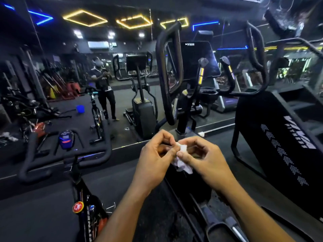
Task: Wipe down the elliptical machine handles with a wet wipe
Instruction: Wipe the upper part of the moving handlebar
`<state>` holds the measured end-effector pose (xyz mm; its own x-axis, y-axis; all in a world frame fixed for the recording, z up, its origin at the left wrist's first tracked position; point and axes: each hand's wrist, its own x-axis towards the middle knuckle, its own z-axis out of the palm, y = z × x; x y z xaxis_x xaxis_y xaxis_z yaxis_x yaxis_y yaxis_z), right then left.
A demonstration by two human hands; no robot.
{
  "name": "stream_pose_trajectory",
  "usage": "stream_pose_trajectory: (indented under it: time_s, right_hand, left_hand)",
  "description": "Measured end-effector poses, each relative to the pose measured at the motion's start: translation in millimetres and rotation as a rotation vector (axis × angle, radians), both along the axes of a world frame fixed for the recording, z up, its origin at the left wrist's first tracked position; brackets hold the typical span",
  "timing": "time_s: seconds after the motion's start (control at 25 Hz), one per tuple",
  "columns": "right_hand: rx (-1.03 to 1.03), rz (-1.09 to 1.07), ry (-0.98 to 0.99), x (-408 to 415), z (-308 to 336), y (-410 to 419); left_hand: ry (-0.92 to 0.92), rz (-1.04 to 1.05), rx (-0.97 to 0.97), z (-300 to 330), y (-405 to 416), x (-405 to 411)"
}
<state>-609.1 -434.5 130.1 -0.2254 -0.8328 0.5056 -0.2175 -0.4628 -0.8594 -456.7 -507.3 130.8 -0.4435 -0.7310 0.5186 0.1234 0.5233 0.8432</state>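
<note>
- the wet wipe (181,154) is sitting crumpled between both hands, low in front of the elliptical's big loop handle (168,72)
- left hand (155,161) is pinching one side of it, fingers curled in, and the right hand (204,158) is pinching the other side with thumb and fingertips
- looks like they're unfolding or bunching it, so I'm guessing no actual wiping is happening yet
- loop handle and the two inner grips (201,74) to its right are all waiting untouched
- spin bike (70,154) is parked off to the handle's left, mirror behind it
</note>
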Motion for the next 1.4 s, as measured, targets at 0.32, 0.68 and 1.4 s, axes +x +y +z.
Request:
stream_pose_trajectory:
  time_s: [0.32,0.68,1.4]
  right_hand:
    - [0.167,0.217,-0.187,-115,7,-79]
    - [0.008,0.007,-0.016,-196,30,-169]
    - [-0.160,0.054,-0.107,-171,116,-269]
  left_hand:
    - [-0.155,-0.051,-0.008,18,-80,-92]
    - [-0.095,0.038,0.051,38,-150,-166]
    - [0.336,0.107,-0.080,116,-248,-189]
